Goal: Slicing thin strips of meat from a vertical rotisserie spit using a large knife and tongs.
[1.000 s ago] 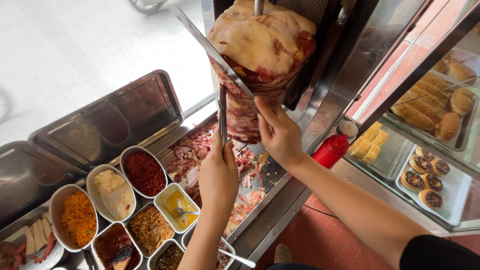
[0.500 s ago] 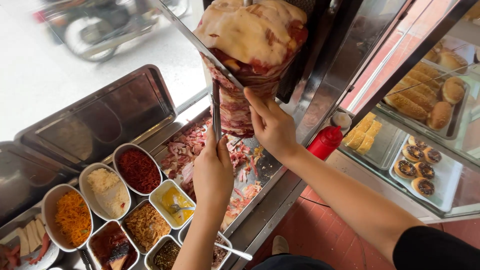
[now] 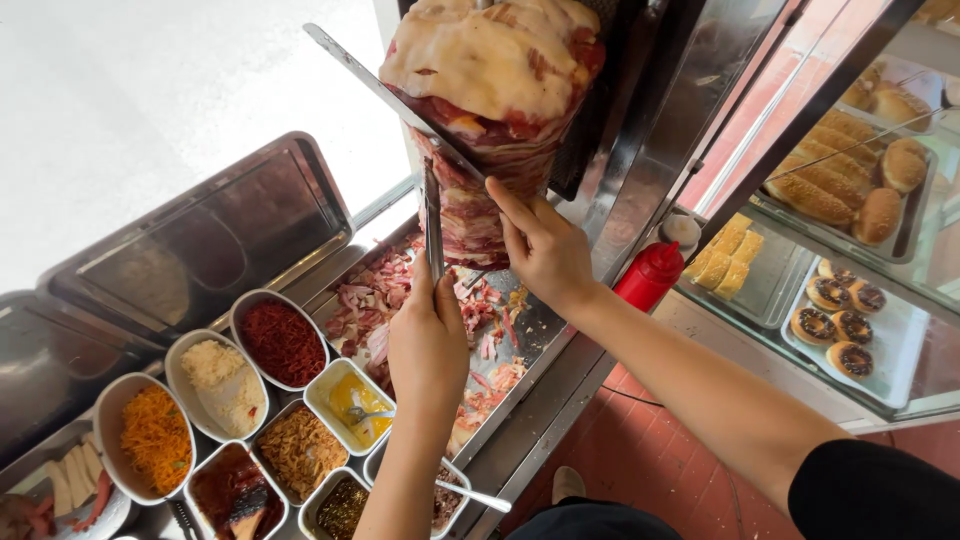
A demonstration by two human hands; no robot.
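— Head view: what are the hands doing?

— The left hand [image 3: 428,335] has its grip closed on the tongs [image 3: 433,225], held upright against the meat cone [image 3: 490,110]. The right hand [image 3: 545,250] is closed around the handle of the long knife [image 3: 390,100], whose blade lies across the cone.

— And below?

— Shaved meat [image 3: 390,305] lies on the steel tray [image 3: 540,345] on the counter; bowls of toppings [image 3: 285,340] line its left edge.

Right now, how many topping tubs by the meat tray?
7 in view: red shreds, white crumbs, orange shreds, yellow sauce, fried bits, dark sauce, dark relish. An eighth may sit hidden under the left arm.
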